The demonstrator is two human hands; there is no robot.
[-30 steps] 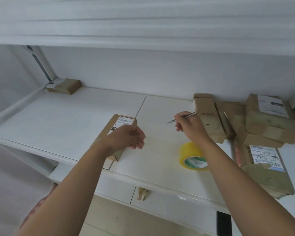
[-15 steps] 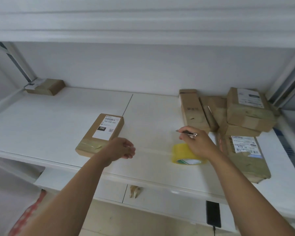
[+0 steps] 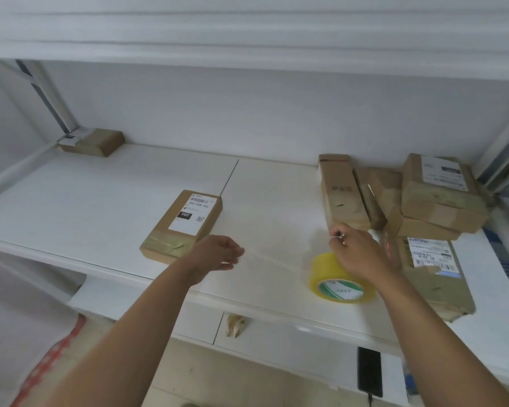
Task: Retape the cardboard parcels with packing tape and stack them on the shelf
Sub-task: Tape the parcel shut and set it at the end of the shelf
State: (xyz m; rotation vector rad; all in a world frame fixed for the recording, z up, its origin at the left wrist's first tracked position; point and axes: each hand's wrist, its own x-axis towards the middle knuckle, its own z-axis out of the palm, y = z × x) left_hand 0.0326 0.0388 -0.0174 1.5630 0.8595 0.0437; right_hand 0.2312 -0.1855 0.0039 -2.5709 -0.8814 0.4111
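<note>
The white shelf runs wide in front of me, with a drawer under its front edge. At the right back corner sits my pile of parcels: a tall narrow box leaning beside flatter ones, two more stacked on top, and a flat padded mailer lying nearer me. A labelled parcel lies flat near the middle, its near end already taped, just beyond my left hand. One small parcel sits alone in the far left corner. The yellow tape roll rests on the shelf near the front edge, under my right hand. My left hand hovers with fingers loosely curled, holding nothing. My right hand pinches a small metal tool between thumb and fingers, over the roll.
</note>
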